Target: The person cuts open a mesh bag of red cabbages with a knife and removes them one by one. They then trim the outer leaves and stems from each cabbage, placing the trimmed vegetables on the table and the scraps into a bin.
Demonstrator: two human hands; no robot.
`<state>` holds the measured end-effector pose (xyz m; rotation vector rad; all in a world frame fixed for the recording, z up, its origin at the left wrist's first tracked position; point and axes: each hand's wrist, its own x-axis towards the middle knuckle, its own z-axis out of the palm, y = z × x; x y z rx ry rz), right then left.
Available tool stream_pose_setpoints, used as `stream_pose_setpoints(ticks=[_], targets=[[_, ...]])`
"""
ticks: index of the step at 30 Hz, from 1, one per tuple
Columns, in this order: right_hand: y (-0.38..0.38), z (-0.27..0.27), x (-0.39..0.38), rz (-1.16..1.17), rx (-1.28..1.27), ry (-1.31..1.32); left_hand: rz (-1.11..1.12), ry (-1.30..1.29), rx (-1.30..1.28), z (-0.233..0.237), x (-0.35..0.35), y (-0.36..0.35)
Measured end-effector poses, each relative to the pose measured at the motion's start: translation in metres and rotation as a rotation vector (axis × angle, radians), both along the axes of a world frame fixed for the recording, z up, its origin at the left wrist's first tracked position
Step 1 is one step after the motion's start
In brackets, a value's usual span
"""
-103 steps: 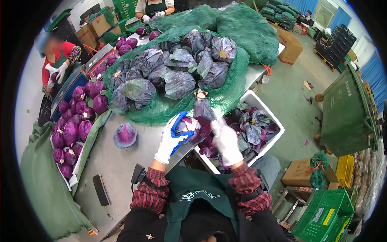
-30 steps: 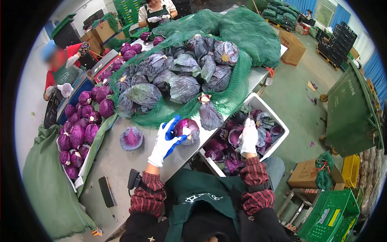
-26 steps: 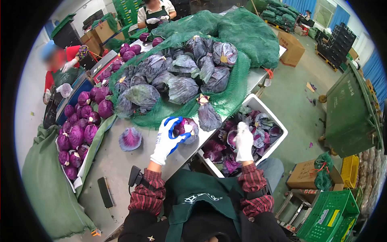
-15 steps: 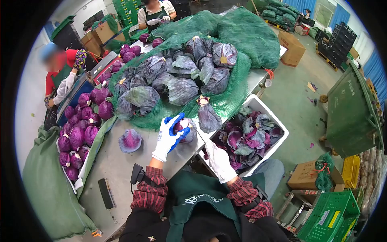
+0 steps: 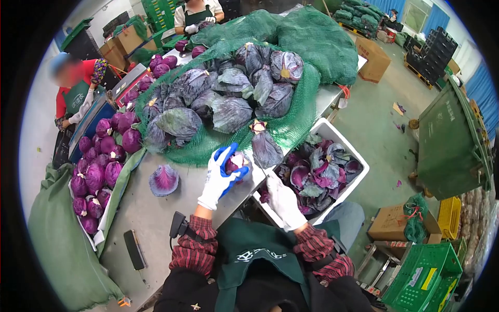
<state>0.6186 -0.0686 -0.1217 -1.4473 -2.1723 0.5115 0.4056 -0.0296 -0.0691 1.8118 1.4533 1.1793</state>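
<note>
My left hand (image 5: pixel 214 179), in a white glove with blue fingers, is closed around a red cabbage (image 5: pixel 236 162) at the table's edge. The cabbage's pale stem end faces up. In a white glove, my right hand (image 5: pixel 286 204) grips a knife (image 5: pixel 263 171); only a thin bit of its blade shows and the handle is hidden. Just beyond both hands lies an untrimmed cabbage (image 5: pixel 266 150) with a cut stem. A loose purple leaf (image 5: pixel 164 180) rests to the left of my left hand.
Untrimmed cabbages (image 5: pixel 228 112) fill a green net (image 5: pixel 306 104) ahead. Trimmed cabbages (image 5: pixel 95 178) lie at left. A white box (image 5: pixel 358 179) of leaves stands below my right hand. A black-handled tool (image 5: pixel 135 249) lies on the table (image 5: pixel 174 218). Two people work across from me.
The knife and my right hand have shifted slightly, and less of the blade shows. My left hand keeps hold of the cabbage. The whole view has moved a little.
</note>
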Motion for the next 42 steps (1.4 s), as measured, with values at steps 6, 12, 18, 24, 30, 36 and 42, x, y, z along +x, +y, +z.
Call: stream_pose_setpoints(ticks=[6, 12, 18, 24, 30, 36, 42], targets=[[0.028, 0.015, -0.053, -0.192, -0.073, 0.271, 0.043, 0.319, 0.030, -0.004, -0.003, -0.012], [0.052, 0.006, -0.041, -0.289, -0.177, 0.419, -0.118, 0.175, 0.038, -0.003, 0.000, -0.022], [0.082, -0.004, 0.039, -0.550, -0.511, 0.986, 0.027, -0.552, -0.128, -0.029, -0.018, -0.023], [0.046, 0.056, 0.033, -0.375, -0.386, 0.407, 0.085, -0.252, 0.034, -0.023, 0.035, 0.000], [0.037, 0.030, -0.002, -0.204, -0.229, 0.380, 0.065, 0.054, 0.208, -0.024, 0.051, -0.003], [0.055, 0.000, 0.022, -0.239, -0.213, 0.395, 0.020, 0.021, 0.163, -0.029, 0.040, -0.004], [0.055, -0.020, 0.024, -0.539, -0.305, 0.336, -0.043, -0.197, -0.074, -0.018, 0.000, -0.011]])
